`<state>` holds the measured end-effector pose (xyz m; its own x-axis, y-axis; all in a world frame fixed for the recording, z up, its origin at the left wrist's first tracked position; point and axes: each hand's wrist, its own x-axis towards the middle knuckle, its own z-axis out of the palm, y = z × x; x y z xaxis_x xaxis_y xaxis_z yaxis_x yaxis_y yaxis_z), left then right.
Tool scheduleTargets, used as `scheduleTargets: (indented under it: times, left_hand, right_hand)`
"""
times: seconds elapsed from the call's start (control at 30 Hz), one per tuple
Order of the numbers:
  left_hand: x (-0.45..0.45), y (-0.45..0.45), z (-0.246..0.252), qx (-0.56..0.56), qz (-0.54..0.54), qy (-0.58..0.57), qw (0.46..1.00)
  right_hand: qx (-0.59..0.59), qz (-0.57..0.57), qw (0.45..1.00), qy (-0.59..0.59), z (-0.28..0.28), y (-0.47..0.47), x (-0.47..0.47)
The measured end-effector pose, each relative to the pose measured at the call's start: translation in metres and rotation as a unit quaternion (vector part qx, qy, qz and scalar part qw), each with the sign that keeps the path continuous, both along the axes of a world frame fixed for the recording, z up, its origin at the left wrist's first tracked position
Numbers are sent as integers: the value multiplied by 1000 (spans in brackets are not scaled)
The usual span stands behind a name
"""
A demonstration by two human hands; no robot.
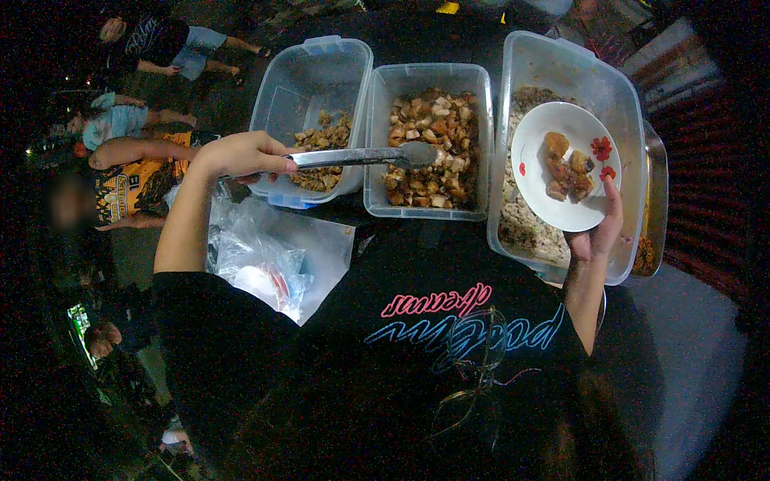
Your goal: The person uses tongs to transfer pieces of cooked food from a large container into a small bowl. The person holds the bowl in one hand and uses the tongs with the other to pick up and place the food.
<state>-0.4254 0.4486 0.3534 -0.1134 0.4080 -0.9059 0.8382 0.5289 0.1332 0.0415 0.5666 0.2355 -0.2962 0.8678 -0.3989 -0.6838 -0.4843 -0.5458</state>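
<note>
My left hand (255,157) is closed around the handle of metal tongs (352,157). Their head reaches over the chopped, browned meat (430,129) in the middle clear plastic container (428,214). In my right hand (601,225), a white plate with red flowers (541,201) is held by its rim, thumb on top. Several glazed pieces of meat (568,168) lie on it. The plate is above a larger clear container (622,120) of rice mixed with dark bits (529,231). Whether the tongs' tips touch the meat cannot be told.
A third clear container (313,51) with chopped food (328,132) stands at the left. Below it are plastic bags (252,231) on a pale sheet (331,240). A metal tray (656,198) is partly hidden at the right. Several people stand or sit at the left, one in an orange-and-black shirt (135,183).
</note>
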Motion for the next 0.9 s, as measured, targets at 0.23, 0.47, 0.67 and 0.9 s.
scheduleTargets:
  times: [0.23,0.47,0.67,0.9]
  left_hand:
    - [16,-7,4,351,-203,60,912]
    - [58,-2,24,277,-370,245,852]
    - [87,-4,-3,276,-418,263,825]
    - [81,-7,28,246,-408,320,819]
  right_hand:
    - [2,4,1000,16,4,-2,-1]
    - [-2,-4,1000,22,2,-2,-1]
    - [-7,-2,1000,11,0,-2,1]
    - [-7,3,1000,12,-2,-3,0]
